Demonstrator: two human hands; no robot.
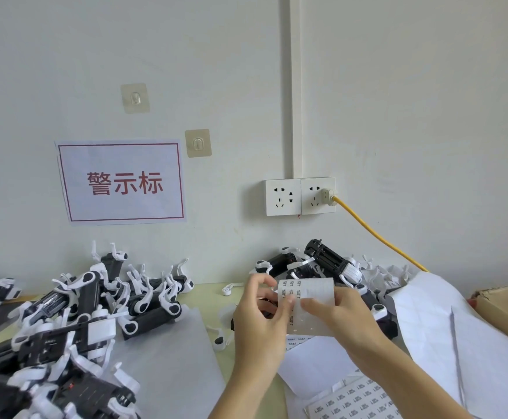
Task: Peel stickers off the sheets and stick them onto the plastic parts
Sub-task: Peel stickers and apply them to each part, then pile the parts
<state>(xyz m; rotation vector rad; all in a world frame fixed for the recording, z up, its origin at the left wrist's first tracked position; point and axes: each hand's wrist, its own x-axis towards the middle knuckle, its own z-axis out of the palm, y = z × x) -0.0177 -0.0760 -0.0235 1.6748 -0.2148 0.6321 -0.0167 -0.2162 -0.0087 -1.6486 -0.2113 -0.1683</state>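
Nearest us, below the held sticker sheet (308,300), we see a flat sheet of stickers (358,399) lying on the table (207,293), with blank backing papers (316,361) between the two. The held sheet stands above the table, curled over at its top, its long axis running roughly up and down, its printed rows facing us. Our right hand (342,316) grips its right edge, thumb on the front. Our left hand (260,320) pinches at its left edge with thumb and forefinger; whether a sticker is lifted there we cannot tell. Left of the held sheet lies a big heap of black and white plastic parts (74,316), pointing every way. Behind the sheet a smaller heap of parts (322,261) rests against the wall. Farther up from the sheet are the wall sockets (299,196), a yellow cable (379,237) plugged in, and a red-lettered sign (122,182) to the left.
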